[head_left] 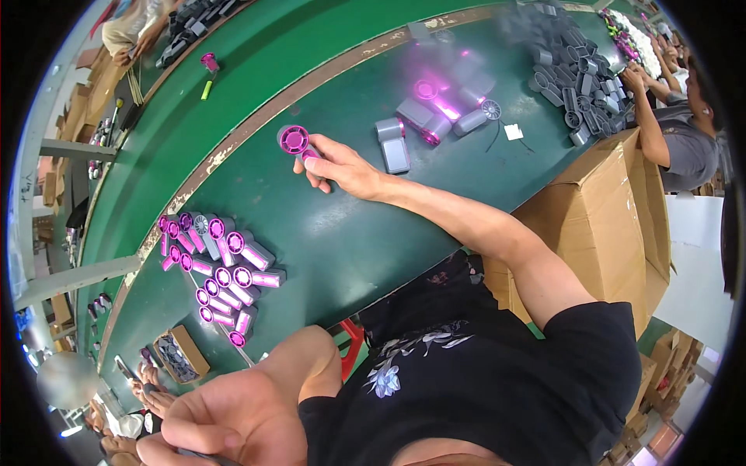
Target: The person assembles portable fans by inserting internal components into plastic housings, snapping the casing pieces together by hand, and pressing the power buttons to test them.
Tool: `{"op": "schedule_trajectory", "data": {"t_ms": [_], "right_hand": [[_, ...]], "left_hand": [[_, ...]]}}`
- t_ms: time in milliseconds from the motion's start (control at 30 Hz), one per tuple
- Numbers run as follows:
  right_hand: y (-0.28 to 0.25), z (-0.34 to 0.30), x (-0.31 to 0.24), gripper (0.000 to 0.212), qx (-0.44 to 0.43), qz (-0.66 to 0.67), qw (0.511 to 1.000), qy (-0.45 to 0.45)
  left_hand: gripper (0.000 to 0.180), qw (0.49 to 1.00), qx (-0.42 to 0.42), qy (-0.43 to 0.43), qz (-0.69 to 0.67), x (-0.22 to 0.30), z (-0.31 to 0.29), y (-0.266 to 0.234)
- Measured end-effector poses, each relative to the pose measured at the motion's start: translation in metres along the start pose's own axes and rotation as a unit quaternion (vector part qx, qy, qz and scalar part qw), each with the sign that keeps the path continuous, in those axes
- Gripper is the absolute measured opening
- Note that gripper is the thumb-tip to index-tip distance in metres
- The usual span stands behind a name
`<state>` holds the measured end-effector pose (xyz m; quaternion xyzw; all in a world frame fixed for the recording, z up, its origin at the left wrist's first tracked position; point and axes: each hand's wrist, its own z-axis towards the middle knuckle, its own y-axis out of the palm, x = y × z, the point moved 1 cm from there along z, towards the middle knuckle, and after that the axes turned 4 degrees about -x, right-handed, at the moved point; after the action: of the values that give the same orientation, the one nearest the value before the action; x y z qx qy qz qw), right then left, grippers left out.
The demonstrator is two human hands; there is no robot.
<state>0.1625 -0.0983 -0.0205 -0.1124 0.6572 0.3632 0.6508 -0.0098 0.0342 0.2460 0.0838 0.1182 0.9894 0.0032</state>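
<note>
My right hand is closed round a small handheld fan above the green worktable. Its round head has a magenta ring and points up, while the fingers hide most of its handle. Close to the camera at the lower left, my left hand is curled palm up. A dark edge shows under its fingers, cut off by the picture's rim, so its kind is hidden. Left of my right hand, several grey and magenta handheld fans lie in a cluster. Beyond it lies a grey fan piece.
More grey and magenta fan parts lie farther along, partly blurred. Grey housings are heaped at the far right near a co-worker. A large cardboard box stands at my right. A small carton sits left; a green belt runs behind.
</note>
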Motion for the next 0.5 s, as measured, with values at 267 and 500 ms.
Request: {"op": "schedule_trajectory", "data": {"t_ms": [267, 500], "right_hand": [[0.006, -0.006, -0.007, 0.061, -0.032, 0.012, 0.999, 0.019], [0.009, -0.004, -0.004, 0.061, -0.037, -0.003, 0.999, 0.032]], "left_hand": [[0.06, 1.0, -0.015, -0.004, 0.025, 0.001, 0.003, -0.005], [0.056, 0.994, -0.051, -0.033, 0.089, 0.013, 0.006, -0.024]]}}
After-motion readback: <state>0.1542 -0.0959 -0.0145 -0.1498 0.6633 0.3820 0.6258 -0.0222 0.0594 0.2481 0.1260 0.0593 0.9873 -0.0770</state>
